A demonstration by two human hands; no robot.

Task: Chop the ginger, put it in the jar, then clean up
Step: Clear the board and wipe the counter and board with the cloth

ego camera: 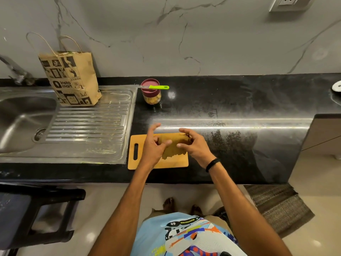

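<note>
Ginger point(152, 99) sits chopped in the closed jar point(150, 90), so I judge only cleanup remains, my left hand point(154, 146) and right hand point(195, 145) pinching a brown cloth point(173, 149) above the cutting board point(176, 162).

We see a home kitchen, stainless steel sink point(22, 111) with ribbed drainboard point(88, 122), tap point(16, 71) behind it, black stone countertop point(221, 100), veined wall panel point(203, 34), wall socket point(287, 1), paper grocery bag point(72, 80), wooden chopping board point(134, 161).
</note>
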